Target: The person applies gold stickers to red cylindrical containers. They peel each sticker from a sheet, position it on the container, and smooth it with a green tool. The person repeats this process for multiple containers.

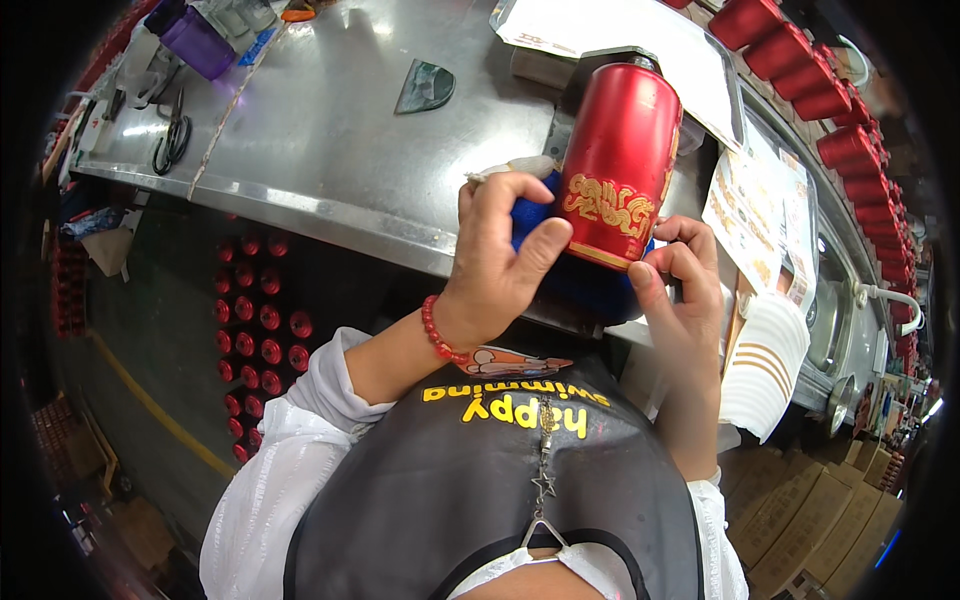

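Red can (620, 160): tall cylinder, glossy red, gold ornamental print low on its side, gold band at the bottom rim, dark cap at the top end. Held tilted above the near edge of the metal surface (330, 150), top end pointing away from the person. Blue cloth (590, 285) sits under and behind the can's lower end, touching it. Left hand (495, 265) wraps the cloth beside the can, thumb pressed on the can's lower left side, fingers (500, 190) curled shut around cloth; red bead bracelet (437, 332) on that wrist. Right hand (675, 280) grips the can's bottom rim from the right, thumb along the base, fingers bent and clamped on it. Rows of similar red cans (800, 70) line the far right edge of the surface. Black scissors (172, 135) lie near the far left corner, well apart. Purple container (198, 40) at the far left edge. Stack of white paper cups (765, 365) just right of the right hand.
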Action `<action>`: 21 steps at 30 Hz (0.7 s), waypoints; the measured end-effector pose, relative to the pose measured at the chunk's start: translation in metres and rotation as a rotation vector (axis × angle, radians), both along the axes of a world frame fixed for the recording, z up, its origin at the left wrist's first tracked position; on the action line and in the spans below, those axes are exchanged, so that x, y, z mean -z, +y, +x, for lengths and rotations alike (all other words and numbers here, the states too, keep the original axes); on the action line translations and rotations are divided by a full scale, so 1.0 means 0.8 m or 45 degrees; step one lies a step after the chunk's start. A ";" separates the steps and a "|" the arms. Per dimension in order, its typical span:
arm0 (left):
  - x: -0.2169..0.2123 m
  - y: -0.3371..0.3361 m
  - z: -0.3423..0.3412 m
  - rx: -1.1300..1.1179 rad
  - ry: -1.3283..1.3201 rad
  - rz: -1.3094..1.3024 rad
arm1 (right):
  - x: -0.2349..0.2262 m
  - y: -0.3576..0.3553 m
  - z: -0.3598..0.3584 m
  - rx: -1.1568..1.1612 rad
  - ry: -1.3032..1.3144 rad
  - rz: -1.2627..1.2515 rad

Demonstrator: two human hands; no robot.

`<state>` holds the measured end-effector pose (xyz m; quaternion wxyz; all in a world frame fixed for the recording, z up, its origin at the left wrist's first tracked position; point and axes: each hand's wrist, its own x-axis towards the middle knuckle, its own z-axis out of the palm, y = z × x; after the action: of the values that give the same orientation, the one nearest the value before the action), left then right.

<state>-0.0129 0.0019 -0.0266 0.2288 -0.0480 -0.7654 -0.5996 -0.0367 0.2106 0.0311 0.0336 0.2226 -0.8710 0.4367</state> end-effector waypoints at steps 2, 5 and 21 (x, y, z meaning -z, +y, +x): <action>0.023 -0.003 0.005 -0.043 0.183 0.084 | 0.000 0.000 0.000 0.000 -0.006 -0.010; 0.015 -0.011 0.025 -0.065 0.521 -0.448 | 0.005 0.002 -0.002 -0.018 0.044 -0.006; -0.013 -0.035 -0.022 0.317 0.969 -0.967 | 0.018 0.048 -0.027 -0.332 -0.440 -0.215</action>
<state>-0.0303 -0.0262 -0.0165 0.3832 -0.4308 -0.7797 -0.2441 -0.0580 0.2488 0.0168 -0.1542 0.2513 -0.7881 0.5403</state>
